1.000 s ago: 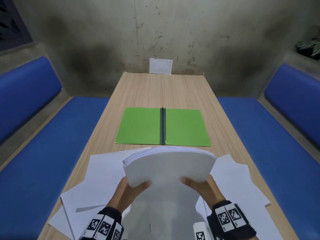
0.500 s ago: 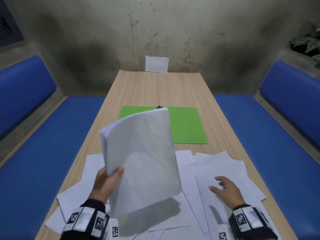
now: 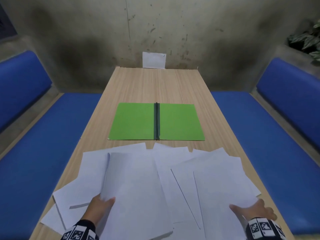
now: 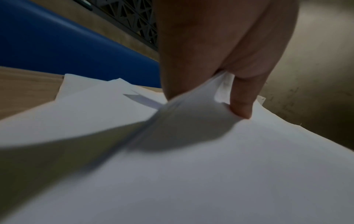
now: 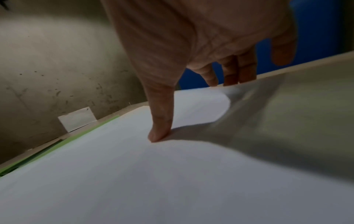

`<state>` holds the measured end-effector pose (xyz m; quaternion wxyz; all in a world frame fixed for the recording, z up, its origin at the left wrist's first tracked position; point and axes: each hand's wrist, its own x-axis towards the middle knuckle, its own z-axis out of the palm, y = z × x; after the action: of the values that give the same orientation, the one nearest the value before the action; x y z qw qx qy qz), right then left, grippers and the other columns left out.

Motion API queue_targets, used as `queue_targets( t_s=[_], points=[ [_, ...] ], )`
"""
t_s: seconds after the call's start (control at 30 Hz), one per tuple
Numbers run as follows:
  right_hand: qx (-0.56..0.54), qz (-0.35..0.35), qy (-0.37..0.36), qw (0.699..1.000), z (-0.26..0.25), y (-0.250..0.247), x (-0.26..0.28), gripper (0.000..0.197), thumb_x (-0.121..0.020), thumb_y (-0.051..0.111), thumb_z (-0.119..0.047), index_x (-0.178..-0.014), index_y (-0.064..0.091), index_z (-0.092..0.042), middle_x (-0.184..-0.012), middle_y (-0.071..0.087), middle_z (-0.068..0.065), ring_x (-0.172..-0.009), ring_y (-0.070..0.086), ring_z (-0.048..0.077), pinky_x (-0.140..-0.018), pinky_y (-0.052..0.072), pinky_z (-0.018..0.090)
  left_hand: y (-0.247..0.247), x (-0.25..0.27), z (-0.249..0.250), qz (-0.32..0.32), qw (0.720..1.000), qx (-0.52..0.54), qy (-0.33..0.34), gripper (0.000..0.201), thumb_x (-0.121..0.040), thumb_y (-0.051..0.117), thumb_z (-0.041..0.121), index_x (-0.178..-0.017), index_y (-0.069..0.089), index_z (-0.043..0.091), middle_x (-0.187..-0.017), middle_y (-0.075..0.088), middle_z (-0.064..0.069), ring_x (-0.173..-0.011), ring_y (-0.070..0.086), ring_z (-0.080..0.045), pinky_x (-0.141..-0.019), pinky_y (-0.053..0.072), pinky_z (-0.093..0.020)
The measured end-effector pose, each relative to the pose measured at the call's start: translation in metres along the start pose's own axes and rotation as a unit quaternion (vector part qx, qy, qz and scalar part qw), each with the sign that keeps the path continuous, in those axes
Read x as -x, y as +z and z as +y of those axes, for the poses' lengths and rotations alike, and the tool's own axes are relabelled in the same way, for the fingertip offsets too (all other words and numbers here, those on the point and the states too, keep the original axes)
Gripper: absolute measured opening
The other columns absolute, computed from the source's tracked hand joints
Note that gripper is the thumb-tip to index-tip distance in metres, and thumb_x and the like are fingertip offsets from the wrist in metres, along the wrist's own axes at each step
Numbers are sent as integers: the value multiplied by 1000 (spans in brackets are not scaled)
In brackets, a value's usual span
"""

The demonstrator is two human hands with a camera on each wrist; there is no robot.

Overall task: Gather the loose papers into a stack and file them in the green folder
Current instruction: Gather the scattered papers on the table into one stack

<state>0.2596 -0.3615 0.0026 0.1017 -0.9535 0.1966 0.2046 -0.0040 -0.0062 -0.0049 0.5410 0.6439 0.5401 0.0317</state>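
The green folder [image 3: 135, 122] lies open and flat in the middle of the wooden table [image 3: 155, 84], its dark spine upward. Near me, loose white sheets [image 3: 216, 179] overlap in a fan. A thicker stack of papers [image 3: 135, 187] lies on them at the left. My left hand [image 3: 102, 205] pinches the stack's near left corner, with its thumb [image 4: 241, 109] on top. My right hand [image 3: 252, 210] holds the near right edge of a loose sheet [image 5: 172, 174]. Its thumb [image 5: 159, 134] presses on top and its fingers [image 5: 229, 72] go under the lifted edge.
Blue padded benches run along the left [image 3: 52, 135] and right [image 3: 259, 135] of the table. A small white card [image 3: 154, 60] leans on the stained wall at the far end. Leaves of a plant [image 3: 308, 40] show at the upper right.
My left hand has brought the raised stack down flat onto the spread sheets. My right hand has moved to the right edge and taken hold of a loose sheet there.
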Motion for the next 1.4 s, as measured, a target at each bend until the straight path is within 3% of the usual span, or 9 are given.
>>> queue_targets(
  t_s=[0.2, 0.33, 0.5, 0.73, 0.87, 1.0, 1.1, 1.3, 1.4],
  points=[
    [-55, -40, -51, 996, 0, -15, -16, 27, -82, 55, -25, -99, 59, -3, -91, 60, 14, -95, 59, 32, -80, 43, 32, 3, -2, -7, 7, 1000, -26, -7, 27, -79, 63, 12, -101, 60, -4, -94, 62, -20, -85, 56, -31, -73, 39, -32],
    [-202, -54, -39, 977, -13, -24, -16, 44, -91, 50, -17, -131, 47, 3, -138, 48, 22, -119, 48, 36, -103, 35, 39, 6, -5, -9, 8, 999, -38, -17, 13, -84, 59, 6, -94, 58, -1, -92, 61, -19, -84, 55, -31, -71, 39, -32],
    [-199, -99, -3, 975, -37, -7, -12, 38, -91, 45, -17, -119, 51, 7, -129, 53, 25, -97, 47, 31, -79, 32, 31, 7, -3, -7, -1, 999, -35, -21, 14, -83, 58, 10, -93, 57, 0, -92, 61, -19, -83, 55, -30, -68, 38, -31],
    [-229, -99, 46, 967, -56, 14, 7, 58, -80, 56, -14, -133, 38, 0, -133, 45, 23, -109, 51, 40, -86, 44, 41, 8, -1, -8, 2, 998, -51, -23, 9, -86, 54, 8, -92, 55, 3, -94, 61, -19, -85, 55, -29, -73, 39, -31],
    [-284, -76, 76, 953, -50, 13, 5, 28, -81, 52, -7, -108, 44, -2, -138, 27, 21, -64, 42, 31, -52, 34, 32, 8, 0, -8, 4, 998, -56, -19, 7, -86, 54, 8, -91, 55, 4, -93, 61, -18, -85, 54, -29, -74, 39, -31],
    [-383, -66, 66, 919, -42, 24, 0, 29, -73, 52, -1, -101, 57, 2, -108, 55, 23, -62, 49, 27, -57, 35, 25, 9, 0, -8, 6, 998, -63, -15, 8, -86, 54, 9, -92, 55, 3, -94, 61, -20, -84, 54, -29, -71, 38, -30],
    [-438, -26, 50, 897, -40, 25, 4, 16, -68, 53, 7, -82, 52, 2, -79, 51, 14, -66, 45, 23, -63, 40, 32, 9, 0, -8, 7, 998, -67, -10, 10, -86, 54, 9, -92, 57, 2, -98, 64, -24, -83, 54, -29, -71, 38, -31],
    [-481, -67, -28, 874, -47, 1, 4, 53, -78, 69, -15, -125, 51, 3, -114, 60, 19, -103, 58, 37, -85, 44, 38, 9, 0, -9, 11, 998, -69, -7, 7, -87, 53, 10, -90, 55, 4, -87, 59, -15, -80, 52, -26, -65, 36, -30],
    [-529, -207, -110, 816, -44, -3, -9, 89, -46, 84, -48, -120, 58, -6, -120, 63, 19, -104, 62, 41, -94, 46, 52, 9, 0, -9, 7, 997, -72, -7, 8, -88, 52, 11, -93, 55, 6, -90, 59, -15, -81, 52, -27, -67, 37, -30]
  ],
)
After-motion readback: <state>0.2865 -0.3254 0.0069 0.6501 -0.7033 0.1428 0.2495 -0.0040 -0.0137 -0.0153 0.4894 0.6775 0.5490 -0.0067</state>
